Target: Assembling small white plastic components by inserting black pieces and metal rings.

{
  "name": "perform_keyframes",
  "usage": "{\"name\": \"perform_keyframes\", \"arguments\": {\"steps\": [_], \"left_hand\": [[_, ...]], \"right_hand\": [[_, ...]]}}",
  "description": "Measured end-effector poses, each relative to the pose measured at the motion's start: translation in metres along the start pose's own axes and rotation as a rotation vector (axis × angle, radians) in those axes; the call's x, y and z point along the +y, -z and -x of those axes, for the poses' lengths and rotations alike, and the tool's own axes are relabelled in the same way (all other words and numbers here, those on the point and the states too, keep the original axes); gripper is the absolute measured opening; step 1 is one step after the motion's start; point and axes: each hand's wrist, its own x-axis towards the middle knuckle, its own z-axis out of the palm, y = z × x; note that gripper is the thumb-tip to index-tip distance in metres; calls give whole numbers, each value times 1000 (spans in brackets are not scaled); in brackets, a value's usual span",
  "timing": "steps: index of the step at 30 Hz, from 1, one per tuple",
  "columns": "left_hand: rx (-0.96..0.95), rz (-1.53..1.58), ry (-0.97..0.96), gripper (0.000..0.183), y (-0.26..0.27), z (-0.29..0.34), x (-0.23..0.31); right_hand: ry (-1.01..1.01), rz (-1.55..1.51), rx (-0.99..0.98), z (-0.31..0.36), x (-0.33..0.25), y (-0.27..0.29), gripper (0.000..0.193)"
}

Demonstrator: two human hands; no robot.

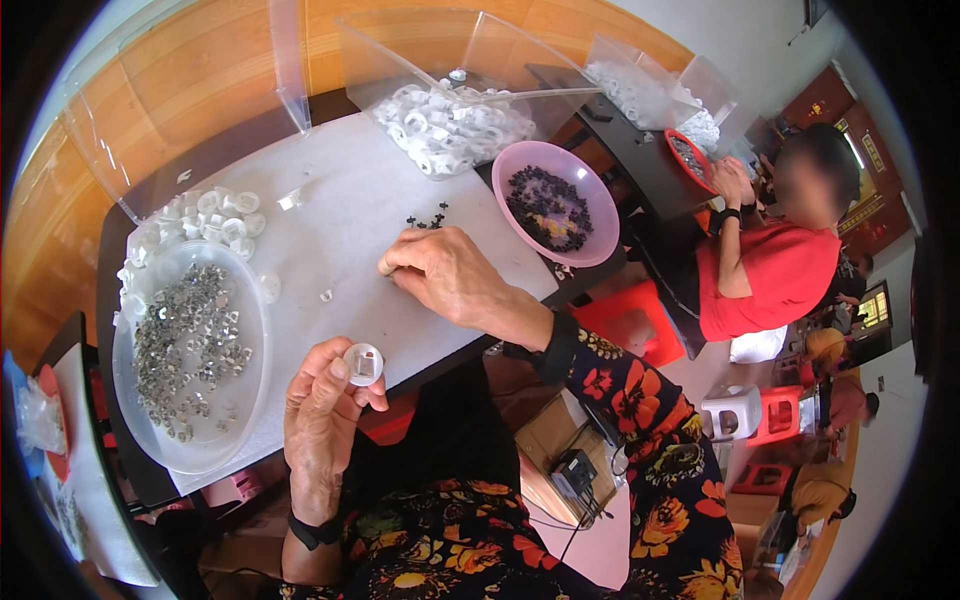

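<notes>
Near the table's front edge my left hand [320,415] pinches a small round white plastic piece [364,366], its hollow side facing up with a squarish bit inside. Over the middle of the table, my right hand [455,280] is closed with its fingertips pressed together; whatever they hold is hidden. Just beyond its knuckles lie several small black parts [436,217]. A tiny loose piece [326,296] rests on the white table cover [335,215] between my hands. At the left, an oval translucent tray [262,385] holds many small metal pieces [190,345].
White round pieces [215,212] are heaped behind the tray. Farther back stands a clear bin [520,70] with more white pieces [445,125]. A pink bowl [608,215] of black parts sits at the right. Beyond it, a person in red [775,275] works by a red bowl [690,158].
</notes>
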Motion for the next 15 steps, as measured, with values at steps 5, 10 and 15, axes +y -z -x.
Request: {"name": "perform_keyframes", "arguments": {"steps": [5, 10, 15], "left_hand": [[24, -12, 3, 37, -7, 0, 5], [-17, 69, 10, 34, 3, -1, 5], [-65, 97, 49, 34, 2, -3, 7]], "right_hand": [[-56, 90, 23, -1, -6, -4, 10], [-100, 130, 10, -2, -9, -7, 8], [-81, 125, -30, -1, -8, 0, 5]]}}
